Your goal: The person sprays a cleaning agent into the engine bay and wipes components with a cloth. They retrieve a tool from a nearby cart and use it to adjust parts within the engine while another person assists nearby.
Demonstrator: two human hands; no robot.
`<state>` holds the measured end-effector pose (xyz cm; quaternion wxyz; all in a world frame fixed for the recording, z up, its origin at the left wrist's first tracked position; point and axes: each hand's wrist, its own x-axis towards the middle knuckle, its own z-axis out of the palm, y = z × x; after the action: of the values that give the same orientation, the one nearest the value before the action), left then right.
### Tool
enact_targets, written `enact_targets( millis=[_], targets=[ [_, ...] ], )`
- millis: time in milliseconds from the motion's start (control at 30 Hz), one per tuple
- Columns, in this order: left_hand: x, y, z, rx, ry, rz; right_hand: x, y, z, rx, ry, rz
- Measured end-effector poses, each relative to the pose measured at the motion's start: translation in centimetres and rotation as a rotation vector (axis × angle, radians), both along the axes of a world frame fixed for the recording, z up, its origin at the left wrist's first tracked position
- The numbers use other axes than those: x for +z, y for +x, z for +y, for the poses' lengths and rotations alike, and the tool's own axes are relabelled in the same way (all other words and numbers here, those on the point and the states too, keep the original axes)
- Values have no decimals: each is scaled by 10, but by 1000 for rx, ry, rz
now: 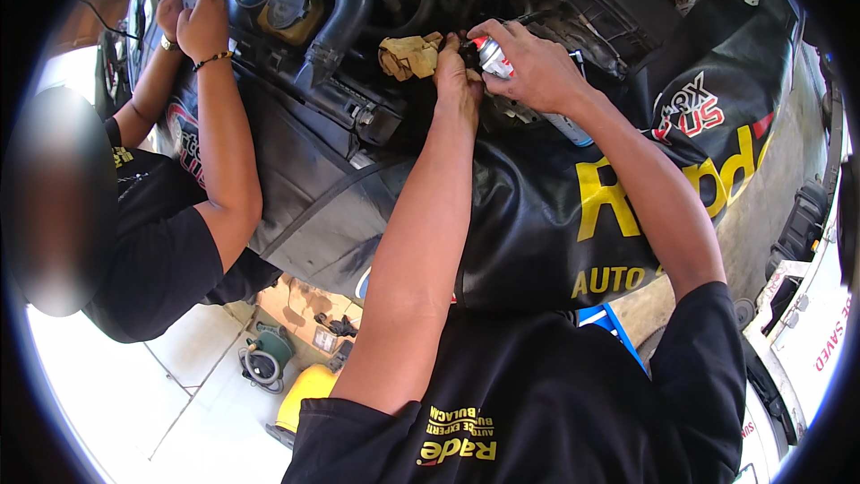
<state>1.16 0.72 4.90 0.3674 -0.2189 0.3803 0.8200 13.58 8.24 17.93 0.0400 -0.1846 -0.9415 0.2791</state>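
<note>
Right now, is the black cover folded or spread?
Spread: the cover drapes wide beneath the right forearm, its big yellow letters showing.

Floor tiles (170, 394): blazing white, eight o'clock!
Engine bay (385, 27): shadowy, twelve.
Fender cover (520, 215): glossy sheen, three.
White panel (806, 341): fisheye-bent, four!

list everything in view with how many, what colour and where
spray can: 1, red and white top, upper centre
crumpled piece: 1, brown, left of the can
thick curved hose: 1, black, upper left
capped reservoir: 1, tan with dark cap, left of the hose
boxy housing: 1, black, upper right
draped cover: at least 1, black and yellow, centre right
co-worker: 1, dressed in black, left edge
canister: 1, green, floor at lower left
rounded object: 1, yellow, beside the canister, partly hidden
person's shirt: 1, black, lower centre
left hand: 1, bare, against the crumpled piece
right hand: 1, bare, around the spray can
</note>
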Motion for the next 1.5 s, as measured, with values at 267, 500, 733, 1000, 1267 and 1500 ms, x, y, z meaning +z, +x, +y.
enact_targets(
  millis=[267, 500, 733, 1000, 1267, 1500],
  targets=[
    [-9, -11, 0, -32, 57, -61, 4, -1, -3, 18, -3, -42],
    [-2, -10, -2, -35, 86, -66, 3, -2, -4, 23, 16, -78],
    [-6, -7, 2, -49, 28, -47, -2, 1, 0, 13, 62, 18],
    [-44, -18, 2, -42, 91, -73, 13, -3, -15, -45, 29, 32],
    [-13, -19, 0, -35, 209, -126, -6, 2, -6, -12, 106, -13],
    [-11, -13, 3, 77, 37, -120, -10, -1, -4, -5, 23, 94]
  ],
)
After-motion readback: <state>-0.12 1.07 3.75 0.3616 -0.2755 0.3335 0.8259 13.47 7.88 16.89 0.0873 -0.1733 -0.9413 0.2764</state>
